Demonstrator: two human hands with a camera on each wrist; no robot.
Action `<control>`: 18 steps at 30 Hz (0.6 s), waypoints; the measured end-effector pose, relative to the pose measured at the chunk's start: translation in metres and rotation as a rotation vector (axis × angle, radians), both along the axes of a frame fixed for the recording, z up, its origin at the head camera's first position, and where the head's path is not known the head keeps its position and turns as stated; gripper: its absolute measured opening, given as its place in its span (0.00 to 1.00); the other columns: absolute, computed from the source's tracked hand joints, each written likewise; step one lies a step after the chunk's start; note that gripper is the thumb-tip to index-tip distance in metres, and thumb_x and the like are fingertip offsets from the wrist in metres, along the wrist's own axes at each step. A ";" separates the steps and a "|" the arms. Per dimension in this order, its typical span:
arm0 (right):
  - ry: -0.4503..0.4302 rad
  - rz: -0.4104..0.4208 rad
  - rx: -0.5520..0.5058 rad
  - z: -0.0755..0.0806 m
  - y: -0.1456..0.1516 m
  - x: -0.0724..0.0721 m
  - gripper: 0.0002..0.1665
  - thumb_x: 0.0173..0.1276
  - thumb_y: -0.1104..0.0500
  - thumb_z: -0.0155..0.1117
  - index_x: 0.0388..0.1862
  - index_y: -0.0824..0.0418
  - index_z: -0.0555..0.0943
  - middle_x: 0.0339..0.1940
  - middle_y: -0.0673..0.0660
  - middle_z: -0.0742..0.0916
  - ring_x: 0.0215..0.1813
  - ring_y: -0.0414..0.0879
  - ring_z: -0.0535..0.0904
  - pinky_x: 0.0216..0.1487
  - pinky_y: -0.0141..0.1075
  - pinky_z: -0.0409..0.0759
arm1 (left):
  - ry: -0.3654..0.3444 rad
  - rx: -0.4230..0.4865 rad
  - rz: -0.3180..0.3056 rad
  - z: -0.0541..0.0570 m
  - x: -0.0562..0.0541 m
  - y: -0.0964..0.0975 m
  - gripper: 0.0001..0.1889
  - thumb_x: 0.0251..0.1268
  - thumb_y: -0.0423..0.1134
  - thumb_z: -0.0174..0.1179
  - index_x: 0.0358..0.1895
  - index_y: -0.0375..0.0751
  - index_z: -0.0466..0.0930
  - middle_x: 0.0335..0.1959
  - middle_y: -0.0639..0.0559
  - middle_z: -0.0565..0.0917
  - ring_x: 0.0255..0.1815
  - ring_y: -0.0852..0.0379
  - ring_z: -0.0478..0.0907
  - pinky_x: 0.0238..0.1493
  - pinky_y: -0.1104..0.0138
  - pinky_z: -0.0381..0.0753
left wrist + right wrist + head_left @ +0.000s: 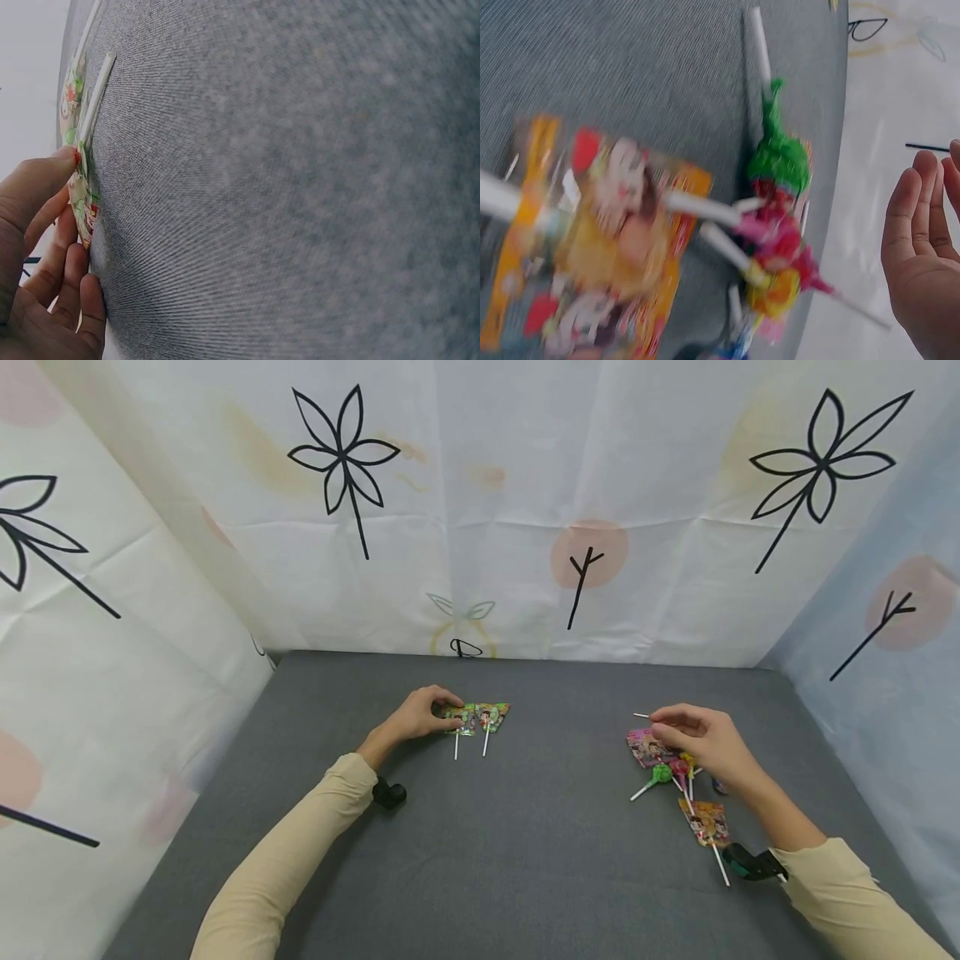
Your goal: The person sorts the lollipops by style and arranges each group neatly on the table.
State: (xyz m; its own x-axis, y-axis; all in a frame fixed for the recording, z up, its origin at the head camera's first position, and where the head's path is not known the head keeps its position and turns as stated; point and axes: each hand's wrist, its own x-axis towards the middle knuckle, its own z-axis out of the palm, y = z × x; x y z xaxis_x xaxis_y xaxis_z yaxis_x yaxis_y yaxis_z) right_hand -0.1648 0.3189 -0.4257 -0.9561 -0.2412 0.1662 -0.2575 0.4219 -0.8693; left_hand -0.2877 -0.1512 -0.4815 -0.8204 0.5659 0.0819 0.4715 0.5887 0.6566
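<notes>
One flat, glossy packet (468,721) pinched by the left hand (417,714); right hand (708,743), relaxed, empty, above round foil-bright lollipops (662,773)

No word, brand or number can be made out. On the far left of the tabletop (525,852), the left green wrapper (466,720) and the right green wrapper (492,714) carry small many-coloured print, too tiny to read. On the right, the nearer orange wrapper (615,247) bears printed cartoon figures, blurred up close; whether lettering stands among them cannot be told. The pink wrapper (645,747) beyond it also shows printed figures, with any lettering too small to tell.
</notes>
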 end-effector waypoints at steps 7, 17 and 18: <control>-0.033 -0.036 0.031 -0.004 0.016 0.007 0.15 0.77 0.61 0.64 0.55 0.71 0.82 0.52 0.64 0.86 0.48 0.38 0.84 0.45 0.32 0.82 | -0.006 0.000 0.001 0.000 -0.001 -0.001 0.17 0.65 0.38 0.73 0.55 0.37 0.86 0.49 0.45 0.81 0.48 0.48 0.77 0.52 0.52 0.76; -0.085 -0.023 0.061 -0.007 0.032 0.025 0.18 0.76 0.61 0.64 0.57 0.73 0.80 0.49 0.65 0.87 0.46 0.47 0.86 0.45 0.33 0.82 | -0.007 0.008 -0.018 0.000 -0.001 -0.001 0.17 0.65 0.39 0.73 0.54 0.36 0.86 0.49 0.45 0.81 0.48 0.47 0.77 0.51 0.53 0.76; -0.087 -0.022 0.063 -0.008 0.034 0.027 0.17 0.76 0.62 0.64 0.57 0.73 0.81 0.49 0.64 0.87 0.47 0.47 0.86 0.45 0.32 0.82 | -0.009 0.008 -0.018 0.001 -0.001 -0.001 0.17 0.65 0.39 0.73 0.54 0.36 0.86 0.49 0.45 0.80 0.48 0.47 0.77 0.52 0.53 0.76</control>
State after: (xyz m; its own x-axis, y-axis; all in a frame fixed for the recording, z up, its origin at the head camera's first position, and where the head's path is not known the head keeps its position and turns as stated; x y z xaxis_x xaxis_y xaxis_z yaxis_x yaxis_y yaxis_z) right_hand -0.1379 0.3527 -0.4334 -0.9715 -0.2271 0.0678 -0.1726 0.4816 -0.8592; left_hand -0.2888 -0.1524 -0.4807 -0.8111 0.5795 0.0791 0.4757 0.5751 0.6655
